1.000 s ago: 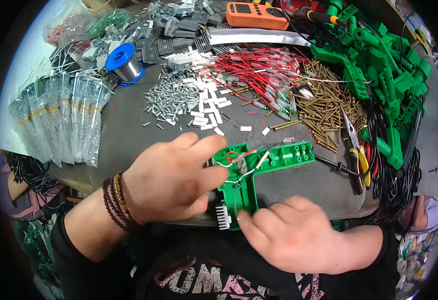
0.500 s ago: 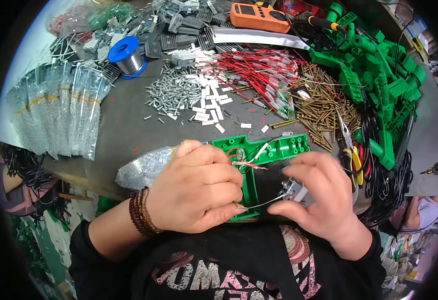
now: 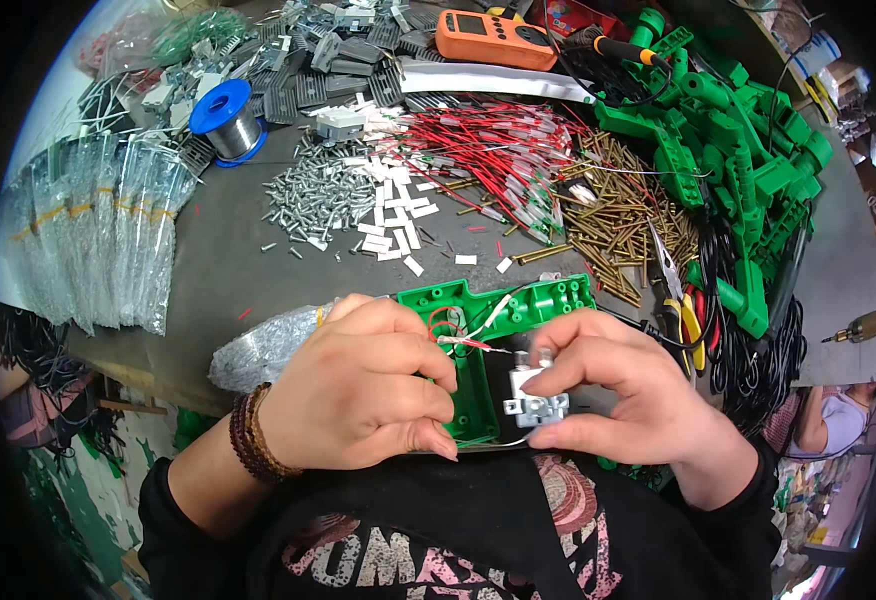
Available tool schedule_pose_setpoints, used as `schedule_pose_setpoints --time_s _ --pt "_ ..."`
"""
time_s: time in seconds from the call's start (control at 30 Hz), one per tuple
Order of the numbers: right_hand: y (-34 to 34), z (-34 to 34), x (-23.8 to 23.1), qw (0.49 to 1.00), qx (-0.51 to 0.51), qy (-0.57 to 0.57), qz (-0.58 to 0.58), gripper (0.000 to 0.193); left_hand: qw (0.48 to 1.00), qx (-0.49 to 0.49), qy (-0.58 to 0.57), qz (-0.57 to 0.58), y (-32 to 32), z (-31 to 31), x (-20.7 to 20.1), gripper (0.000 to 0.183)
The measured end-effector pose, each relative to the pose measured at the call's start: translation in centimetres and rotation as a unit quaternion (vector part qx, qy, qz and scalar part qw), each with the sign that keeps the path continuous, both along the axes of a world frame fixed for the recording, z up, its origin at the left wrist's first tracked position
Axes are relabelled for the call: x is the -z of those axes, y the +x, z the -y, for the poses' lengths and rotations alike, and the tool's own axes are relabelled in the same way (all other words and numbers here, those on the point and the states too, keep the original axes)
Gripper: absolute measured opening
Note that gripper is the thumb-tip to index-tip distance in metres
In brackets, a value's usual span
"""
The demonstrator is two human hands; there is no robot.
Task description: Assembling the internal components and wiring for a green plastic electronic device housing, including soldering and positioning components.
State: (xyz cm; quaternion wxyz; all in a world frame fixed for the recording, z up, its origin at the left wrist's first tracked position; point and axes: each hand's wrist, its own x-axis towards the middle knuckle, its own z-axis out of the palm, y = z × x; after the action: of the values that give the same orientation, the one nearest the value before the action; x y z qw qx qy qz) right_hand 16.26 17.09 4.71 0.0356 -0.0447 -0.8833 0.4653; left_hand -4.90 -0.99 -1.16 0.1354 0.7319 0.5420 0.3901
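Note:
My right hand [image 3: 628,385] pinches a small white and metal component [image 3: 538,405] that looks like a switch, turned so its metal terminals show. From its lower side a thin pale wire [image 3: 503,443] curves to my left hand [image 3: 363,385], whose curled fingers pinch the wire's other end at thumb and forefinger. Partly behind both hands lies a green plastic housing half [image 3: 478,385], its ribbed handle pointing right. Red and white leads [image 3: 458,338] rise from inside it; one bare tip reaches close to the component. My left hand covers part of the housing.
Behind the hands lie piles of silver screws [image 3: 323,195], white tabs [image 3: 393,215], red wires [image 3: 488,145] and brass screws [image 3: 628,220]. Pliers [image 3: 680,300] and green housings [image 3: 748,170] are right. A solder spool [image 3: 226,122] and plastic-wrapped bundles [image 3: 88,240] are left; an orange multimeter [image 3: 493,38] sits at the back.
The component has turned in my right fingers and moved slightly left and down, showing its terminals. My left hand has shifted a little left, still on the wire. The whole view has shifted slightly.

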Motion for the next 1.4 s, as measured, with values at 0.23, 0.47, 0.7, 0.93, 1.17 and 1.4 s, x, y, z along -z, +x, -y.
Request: schedule_pose_setpoints --time_s 0.23,0.47,0.7,0.93,1.17,1.4 --pt "-1.9 2.3 4.9 0.981 -0.029 0.122 -0.146 0.024 0.998 0.023 -0.003 0.050 -0.5 -0.2 -0.1 0.031" --pt "-2.1 2.3 5.2 0.981 -0.045 0.104 -0.155 0.018 0.999 0.005 -0.005 0.042 -0.3 -0.3 0.0 0.033" --pt "-2.5 2.5 5.7 0.947 -0.038 0.226 -0.227 0.017 0.999 -0.014 -0.002 0.047 -0.1 -0.3 0.0 0.037" --pt "-1.4 2.9 5.8 0.964 -0.012 0.166 -0.209 0.016 0.999 -0.011 -0.001 0.036 0.0 -0.1 -0.1 0.039" --pt "-1.2 3.4 5.3 0.976 0.003 0.128 -0.174 0.022 0.998 -0.017 0.036 0.056 0.1 0.6 -1.3 0.039" --pt "-0.1 1.5 3.9 0.961 0.002 0.153 -0.229 0.027 0.980 -0.173 0.090 -0.043 -3.4 -3.2 -4.0 0.018"
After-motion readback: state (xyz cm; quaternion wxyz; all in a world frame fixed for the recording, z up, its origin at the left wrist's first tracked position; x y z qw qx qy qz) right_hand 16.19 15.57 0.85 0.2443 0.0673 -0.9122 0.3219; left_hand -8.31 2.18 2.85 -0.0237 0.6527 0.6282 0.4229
